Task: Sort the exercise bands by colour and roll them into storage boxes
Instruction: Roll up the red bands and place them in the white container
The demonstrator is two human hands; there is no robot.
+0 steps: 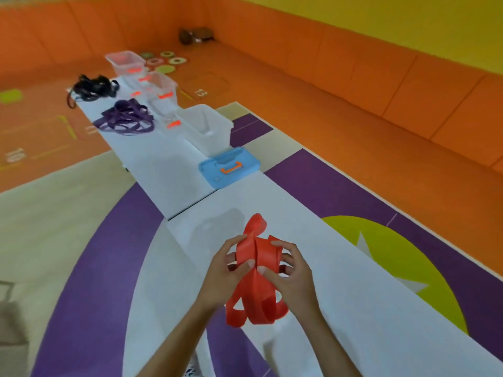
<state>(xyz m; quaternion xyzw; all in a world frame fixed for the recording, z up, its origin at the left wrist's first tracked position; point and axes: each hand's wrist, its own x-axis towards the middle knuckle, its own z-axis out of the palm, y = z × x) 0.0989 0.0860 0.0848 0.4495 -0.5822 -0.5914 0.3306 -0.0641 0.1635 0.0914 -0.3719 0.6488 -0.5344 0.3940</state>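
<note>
Left hand point(226, 268): my fingers pinch the red band point(258, 284).
Right hand point(288, 270): my fingers pinch the same band, above the tabletop point(353, 308).
Far end: purple bands point(126, 118), probably tangled.

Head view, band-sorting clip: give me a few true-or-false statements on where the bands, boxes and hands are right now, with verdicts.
1. The left hand and the right hand both grip the red band. True.
2. The purple bands lie inside a clear box. False: they lie heaped on the white table, in no box.
3. The blue lid lies on the table next to the white box. True.
4. The black bands are nearer the person than the purple bands. False: they lie farther away, toward the table's far end.
</note>
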